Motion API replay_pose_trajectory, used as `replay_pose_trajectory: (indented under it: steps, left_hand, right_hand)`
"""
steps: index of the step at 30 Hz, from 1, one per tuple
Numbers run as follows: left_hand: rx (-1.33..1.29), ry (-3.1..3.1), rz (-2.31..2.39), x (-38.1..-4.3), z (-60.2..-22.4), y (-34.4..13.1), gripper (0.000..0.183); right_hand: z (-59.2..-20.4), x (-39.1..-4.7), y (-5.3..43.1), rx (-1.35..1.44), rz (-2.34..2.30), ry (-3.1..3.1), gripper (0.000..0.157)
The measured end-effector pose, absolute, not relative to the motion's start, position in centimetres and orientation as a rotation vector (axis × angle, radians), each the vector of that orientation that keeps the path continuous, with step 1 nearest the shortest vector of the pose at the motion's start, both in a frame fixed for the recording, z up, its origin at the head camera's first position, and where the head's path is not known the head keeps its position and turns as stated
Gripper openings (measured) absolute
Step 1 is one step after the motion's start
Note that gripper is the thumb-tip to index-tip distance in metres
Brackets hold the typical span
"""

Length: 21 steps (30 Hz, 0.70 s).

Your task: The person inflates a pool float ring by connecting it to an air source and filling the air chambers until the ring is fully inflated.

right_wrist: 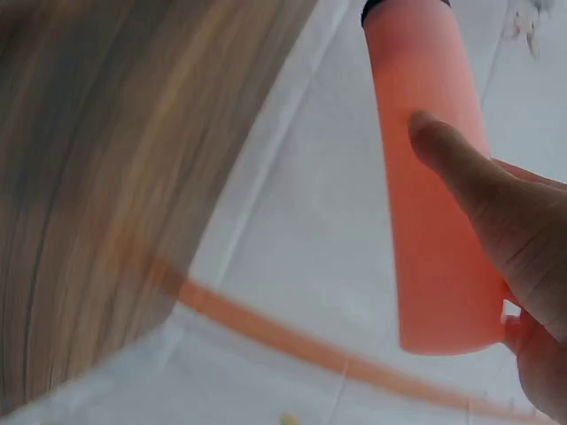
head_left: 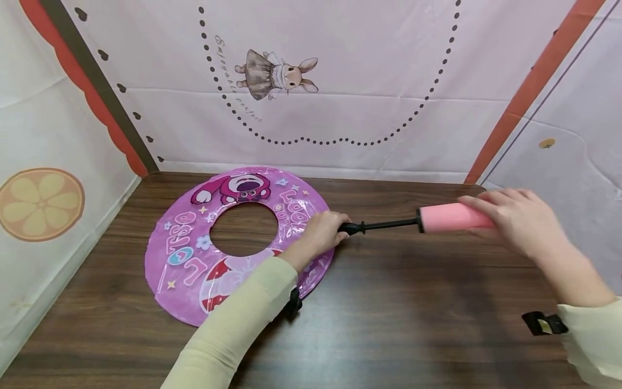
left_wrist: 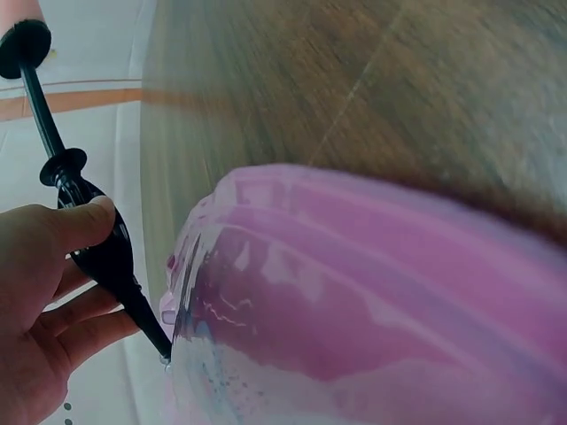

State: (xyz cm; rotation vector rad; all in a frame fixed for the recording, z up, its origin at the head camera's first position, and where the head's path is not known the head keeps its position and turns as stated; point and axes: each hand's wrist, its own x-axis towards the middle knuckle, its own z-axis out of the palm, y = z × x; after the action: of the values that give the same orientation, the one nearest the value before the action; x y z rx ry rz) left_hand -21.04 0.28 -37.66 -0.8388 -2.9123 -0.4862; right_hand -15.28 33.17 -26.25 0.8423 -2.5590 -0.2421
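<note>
A purple swim ring [head_left: 180, 281] printed with a pink bear, letters and flowers lies flat on the table. My left hand [head_left: 320, 232] is over the ring's right side, its thumb and fingers pinching the black end piece [left_wrist: 111, 248] of a hand pump. That piece narrows to a tip touching or very close to the ring's surface; whether it sits in a valve I cannot tell. Out to the right, my right hand [head_left: 522, 219] grips the pump's pink barrel [right_wrist: 434, 204], thumb along its side. A thin black rod [head_left: 391, 223] shows between barrel and end piece.
Dark wood-grain table [head_left: 389, 324] lies beneath everything. A printed cloth [head_left: 369, 65] with a rabbit drawing hangs behind it, and more cloth walls the left and right sides. Black straps are on both wrists.
</note>
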Motion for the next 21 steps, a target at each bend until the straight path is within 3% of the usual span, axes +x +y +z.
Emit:
replay_pose_trajectory:
  steps: [10, 21]
  left_hand:
    - [-0.842, -2.812, -0.460, -20.9, -38.1, 0.3, 0.026]
    - [-0.872, -2.849, -0.344, -20.8, -38.0, 0.3, 0.022]
  right_hand:
    - [-29.8, -17.6, 25.3, 0.969, -0.323, -2.406, 0.051]
    - [-30.5, -16.9, 27.5, 1.023, -0.223, -2.387, 0.061]
